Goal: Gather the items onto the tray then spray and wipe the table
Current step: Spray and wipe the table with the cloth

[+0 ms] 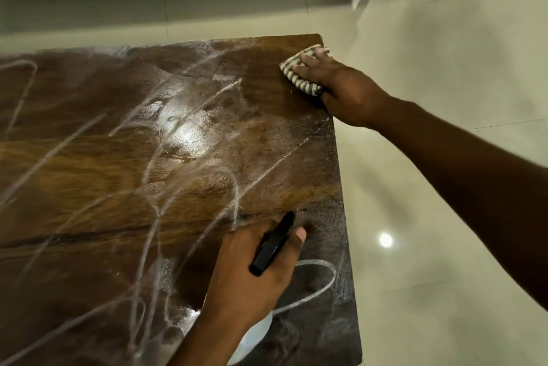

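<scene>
Head view. Dark brown wooden table [118,173], glossy, crossed by whitish wet streaks [189,187]. Right hand [341,84] at the far right corner: fingers [308,61] lie over a bunched grey-and-white striped cloth [307,87], thumb curled at its near edge, gripping it against the table. Left hand [255,273] near the front edge, fingers clenched round the black head of a white spray bottle [272,244], held above the table. Pale tiled floor [444,69] around.
</scene>
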The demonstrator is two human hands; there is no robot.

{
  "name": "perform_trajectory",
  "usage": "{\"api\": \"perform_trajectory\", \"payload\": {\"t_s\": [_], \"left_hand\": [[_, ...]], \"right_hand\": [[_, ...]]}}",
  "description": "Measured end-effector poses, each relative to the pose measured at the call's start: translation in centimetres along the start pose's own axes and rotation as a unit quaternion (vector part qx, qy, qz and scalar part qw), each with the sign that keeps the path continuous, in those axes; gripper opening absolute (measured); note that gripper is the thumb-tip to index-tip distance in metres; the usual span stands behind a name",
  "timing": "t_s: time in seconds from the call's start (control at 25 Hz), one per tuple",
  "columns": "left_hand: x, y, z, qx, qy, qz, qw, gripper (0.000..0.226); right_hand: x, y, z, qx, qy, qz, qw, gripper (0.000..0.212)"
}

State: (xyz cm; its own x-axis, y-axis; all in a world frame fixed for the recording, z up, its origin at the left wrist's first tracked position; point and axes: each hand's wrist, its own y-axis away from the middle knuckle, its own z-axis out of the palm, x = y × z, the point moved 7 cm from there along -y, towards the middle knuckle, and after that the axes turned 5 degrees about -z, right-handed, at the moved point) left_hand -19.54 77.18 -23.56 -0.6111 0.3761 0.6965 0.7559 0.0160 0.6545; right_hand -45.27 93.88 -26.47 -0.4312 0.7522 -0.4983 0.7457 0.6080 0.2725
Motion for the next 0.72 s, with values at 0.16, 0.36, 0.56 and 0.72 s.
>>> {"api": "perform_trajectory", "payload": {"t_s": [0.16, 0.36, 0.56, 0.72], "left_hand": [[0.6, -0.1, -0.1, 0.026, 0.021, 0.003, 0.999, 0.066], [1.6, 0.1, -0.6, 0.04, 0.032, 0.032, 0.998, 0.045], [0.5, 0.5, -0.7, 0.05, 0.036, 0.031, 0.998, 0.041], [-0.1, 1.0, -0.6, 0.03, 0.048, 0.016, 0.998, 0.052]], "right_hand": [[-2.8, 7.5, 3.9, -0.028, -0.011, -0.049, 0.998, 0.083], [-2.4, 7.4, 3.2, -0.042, 0.014, -0.094, 0.995, 0.08], [-3.4, 4.6, 5.0, 0.008, 0.003, -0.017, 1.0, 0.076], [-6.1, 15.3, 10.0, -0.073, 0.025, -0.145, 0.986, 0.073]]}}
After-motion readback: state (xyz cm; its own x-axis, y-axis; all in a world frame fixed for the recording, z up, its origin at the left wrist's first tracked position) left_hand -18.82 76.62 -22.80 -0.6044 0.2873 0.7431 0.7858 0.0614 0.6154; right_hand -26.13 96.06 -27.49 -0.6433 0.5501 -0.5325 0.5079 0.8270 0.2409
